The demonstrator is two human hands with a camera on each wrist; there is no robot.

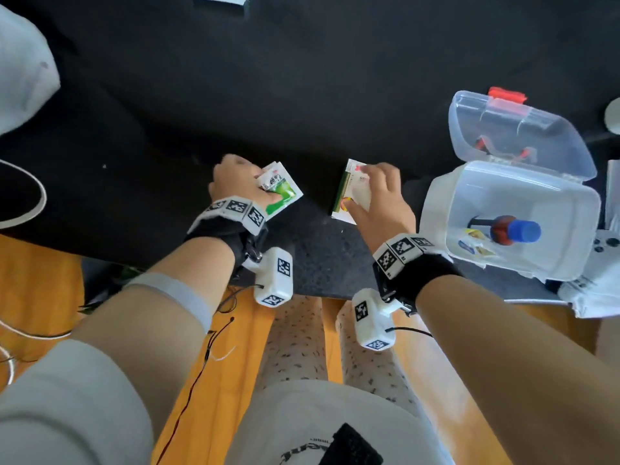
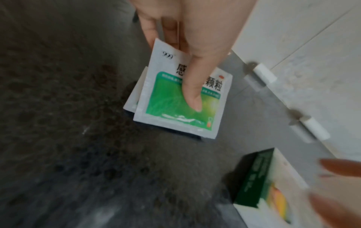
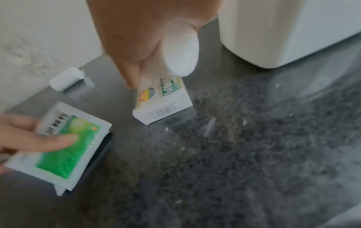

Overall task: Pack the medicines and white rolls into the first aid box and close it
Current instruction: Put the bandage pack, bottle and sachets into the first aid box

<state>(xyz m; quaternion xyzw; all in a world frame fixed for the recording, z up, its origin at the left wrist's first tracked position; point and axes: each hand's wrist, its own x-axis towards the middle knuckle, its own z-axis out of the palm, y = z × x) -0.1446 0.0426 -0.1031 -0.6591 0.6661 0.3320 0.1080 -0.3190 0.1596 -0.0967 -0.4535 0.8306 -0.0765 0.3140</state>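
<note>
My left hand pinches a small stack of green-and-white medicine sachets, thumb on top, just above the dark tabletop; the sachets fill the left wrist view. My right hand grips a white medicine box with a green side, tilted on edge. The right wrist view shows that box between my thumb and fingers. The clear first aid box stands open to the right, lid up, with a blue-capped bottle inside. Two white rolls lie by the wall.
The dark tabletop stretches far and left of my hands. A white cloth or cushion sits at the far left, and a white cable loops beside it. White packaging lies under the first aid box at the right edge.
</note>
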